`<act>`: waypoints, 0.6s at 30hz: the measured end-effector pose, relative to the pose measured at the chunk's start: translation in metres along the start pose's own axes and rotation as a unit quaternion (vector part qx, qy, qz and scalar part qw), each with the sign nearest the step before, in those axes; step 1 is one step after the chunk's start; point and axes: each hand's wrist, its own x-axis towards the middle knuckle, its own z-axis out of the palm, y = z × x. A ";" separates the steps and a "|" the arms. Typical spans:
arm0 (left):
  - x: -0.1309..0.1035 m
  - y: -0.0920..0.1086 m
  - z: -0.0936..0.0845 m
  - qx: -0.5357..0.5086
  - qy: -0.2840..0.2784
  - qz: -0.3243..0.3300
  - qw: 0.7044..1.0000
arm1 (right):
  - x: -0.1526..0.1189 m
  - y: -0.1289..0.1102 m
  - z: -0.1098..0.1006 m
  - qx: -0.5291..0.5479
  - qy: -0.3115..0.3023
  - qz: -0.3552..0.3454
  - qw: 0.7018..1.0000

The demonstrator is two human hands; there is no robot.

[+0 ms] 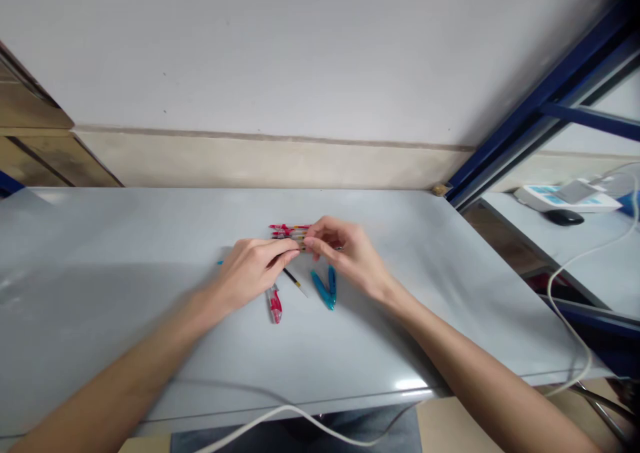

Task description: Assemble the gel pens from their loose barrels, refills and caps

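Both hands meet over the grey table, fingertips nearly touching. My left hand [257, 266] has its thumb and fingers pinched on something thin, too small to name. My right hand [349, 251] is pinched at the same spot, and what it holds is also too small to make out. Behind the fingertips lie several red pens [283, 227], partly covered by my hands. A black refill [291, 278] with a pale tip slants out below my left hand. Nearer me lies a clear and red pen part [275, 305]. A teal V-shaped tool [327, 291] rests below my right hand.
A white cable [563, 313] runs down the right side and along the table's front edge [220, 414]. On another surface at the right are a black mouse [563, 217] and a white device [570, 200]. A blue metal frame [525, 100] stands between the two surfaces.
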 end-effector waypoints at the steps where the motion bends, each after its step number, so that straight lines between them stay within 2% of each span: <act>1: 0.000 -0.001 0.001 0.000 -0.004 -0.004 1.000 | -0.002 0.000 -0.005 -0.022 0.025 0.004 0.999; 3: 0.000 -0.002 0.001 0.001 -0.012 -0.010 1.000 | -0.011 0.001 -0.015 -0.089 0.063 0.013 0.994; 5: 0.001 -0.002 0.002 0.005 -0.015 -0.009 1.000 | -0.024 0.005 -0.025 -0.170 0.051 0.026 0.984; 8: 0.002 -0.003 0.003 0.011 -0.012 0.002 1.000 | -0.044 0.016 -0.034 -0.226 0.028 0.058 0.972; 13: 0.001 -0.005 0.005 0.019 -0.008 0.017 1.000 | -0.057 0.028 -0.035 -0.217 0.049 0.085 0.971; 18: 0.001 -0.004 0.004 0.019 -0.013 0.018 1.000 | -0.057 0.025 -0.033 -0.182 0.069 0.115 0.974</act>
